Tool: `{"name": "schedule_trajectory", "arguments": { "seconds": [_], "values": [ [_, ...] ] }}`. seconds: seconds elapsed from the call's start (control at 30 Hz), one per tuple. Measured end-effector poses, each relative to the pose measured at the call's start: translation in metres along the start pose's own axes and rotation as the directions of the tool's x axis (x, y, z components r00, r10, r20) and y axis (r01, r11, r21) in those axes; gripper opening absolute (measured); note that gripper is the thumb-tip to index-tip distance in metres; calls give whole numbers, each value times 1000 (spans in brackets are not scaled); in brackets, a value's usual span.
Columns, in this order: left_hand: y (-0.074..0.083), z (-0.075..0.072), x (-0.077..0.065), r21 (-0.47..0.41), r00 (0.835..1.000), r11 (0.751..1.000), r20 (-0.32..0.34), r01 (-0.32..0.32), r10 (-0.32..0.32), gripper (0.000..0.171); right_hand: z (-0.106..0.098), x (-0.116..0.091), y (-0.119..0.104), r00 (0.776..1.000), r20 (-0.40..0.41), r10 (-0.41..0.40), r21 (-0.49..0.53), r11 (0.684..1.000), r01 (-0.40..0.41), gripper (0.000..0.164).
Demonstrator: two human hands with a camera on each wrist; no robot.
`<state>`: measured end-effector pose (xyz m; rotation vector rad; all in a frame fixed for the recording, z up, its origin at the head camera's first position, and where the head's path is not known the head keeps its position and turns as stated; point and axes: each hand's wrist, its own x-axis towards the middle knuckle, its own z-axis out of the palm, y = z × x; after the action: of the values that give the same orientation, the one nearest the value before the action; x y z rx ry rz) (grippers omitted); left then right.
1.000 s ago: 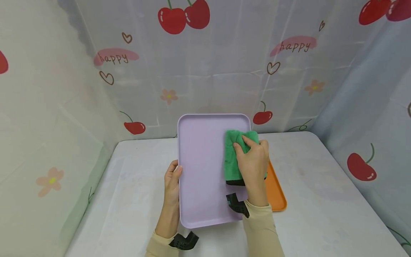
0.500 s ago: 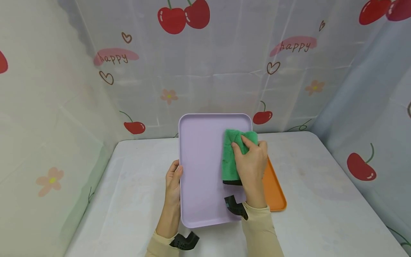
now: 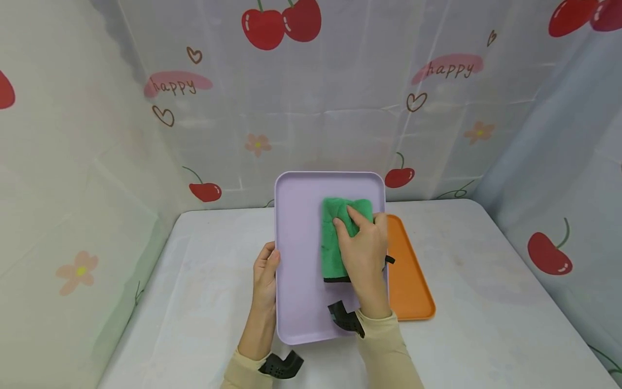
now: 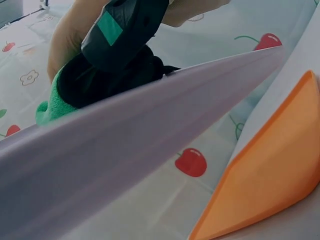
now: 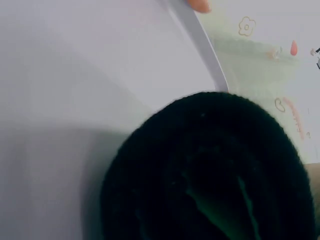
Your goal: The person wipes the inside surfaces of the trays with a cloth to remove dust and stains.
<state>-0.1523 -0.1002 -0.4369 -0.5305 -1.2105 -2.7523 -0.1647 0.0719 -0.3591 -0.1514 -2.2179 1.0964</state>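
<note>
A lilac rectangular tray (image 3: pixel 301 259) is held up at a tilt over the table. My left hand (image 3: pixel 265 275) grips its left edge, thumb on the rim and the other fingers behind. Pinched in my right hand (image 3: pixel 364 248) is a folded green cloth (image 3: pixel 332 243) with a dark border, lying against the tray's inner face right of the middle. In the left wrist view the cloth (image 4: pixel 61 102) shows past the tray's rim (image 4: pixel 165 100). The cloth's dark folded edge (image 5: pixel 210 115) fills much of the right wrist view, close over the tray (image 5: pixel 75 65).
An orange tray (image 3: pixel 410 275) lies on the white table (image 3: pixel 486 281) to the right, partly behind the lilac one. Cherry-printed curtains (image 3: pixel 330 129) stand around the back and sides. Black straps (image 3: pixel 282 364) sit at both wrists.
My right hand and the cloth have slid left across the tray. The lilac tray has shifted slightly right, and more of the orange tray now shows.
</note>
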Motion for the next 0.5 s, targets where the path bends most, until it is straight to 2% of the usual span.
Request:
{"name": "schedule_trajectory", "arguments": {
  "seconds": [0.13,0.33,0.5],
  "values": [
    [-1,2,-1,26,999,1000,-32,16,-15,28,4,-5,-6,1000,8,-30,-2,1000,30,37],
    [-3,5,-1,54,997,998,-70,39,-35,27,12,-14,-15,993,11,-119,-1,993,119,36],
    [-5,5,-2,77,996,996,-75,43,-37,27,18,-23,-24,982,18,-187,-9,982,187,35]
  ]
}}
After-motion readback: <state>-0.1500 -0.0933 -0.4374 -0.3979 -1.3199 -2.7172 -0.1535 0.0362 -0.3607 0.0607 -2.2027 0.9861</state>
